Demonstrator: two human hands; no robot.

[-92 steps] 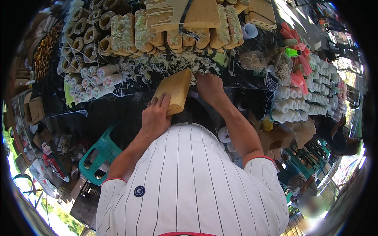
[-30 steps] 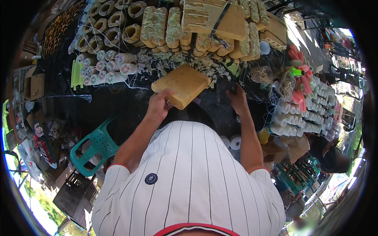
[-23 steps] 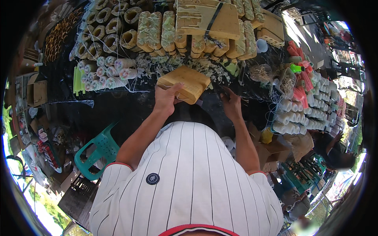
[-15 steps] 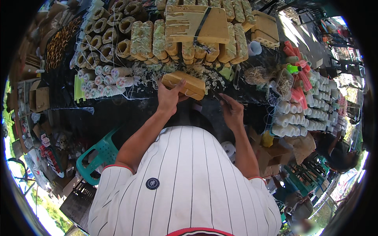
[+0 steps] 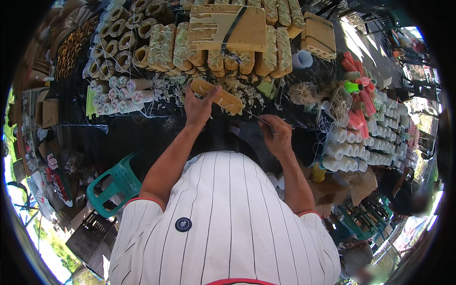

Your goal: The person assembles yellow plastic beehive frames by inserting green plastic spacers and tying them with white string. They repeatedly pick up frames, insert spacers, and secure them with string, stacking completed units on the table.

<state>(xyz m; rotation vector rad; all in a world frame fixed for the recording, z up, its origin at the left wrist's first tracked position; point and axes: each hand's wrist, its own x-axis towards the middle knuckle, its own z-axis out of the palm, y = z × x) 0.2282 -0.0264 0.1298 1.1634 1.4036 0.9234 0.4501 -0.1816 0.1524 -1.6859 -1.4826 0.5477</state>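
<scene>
My left hand (image 5: pixel 198 110) grips a tan, round-edged block (image 5: pixel 229 101) with pale string-like lines on its upper face. The block slants down to the right over the near edge of the table, its lower end toward my right hand. Closed fingers of my right hand (image 5: pixel 276 131) hold a thin knife (image 5: pixel 252 115), its blade pointing at that lower end. Whether the blade touches the block I cannot tell. Pale shavings (image 5: pixel 247 95) lie scattered just behind the block. Beyond them stand rows of similar tan blocks (image 5: pixel 162 47) with ragged greenish-white tops.
A larger tan slab (image 5: pixel 228 29) with a dark strap lies across the rows. Hollow brown tubes (image 5: pixel 111 49) and wrapped rolls (image 5: pixel 124 94) sit at left. White rolls (image 5: pixel 346 149), pink tubes (image 5: pixel 363 102) and a green bottle (image 5: pixel 352 87) are at right. A green chair (image 5: pixel 115 185) stands behind my left arm.
The block has moved up and left with my left hand and now looks narrower and more steeply slanted. My right hand has shifted slightly left, and the knife blade shows more plainly.
</scene>
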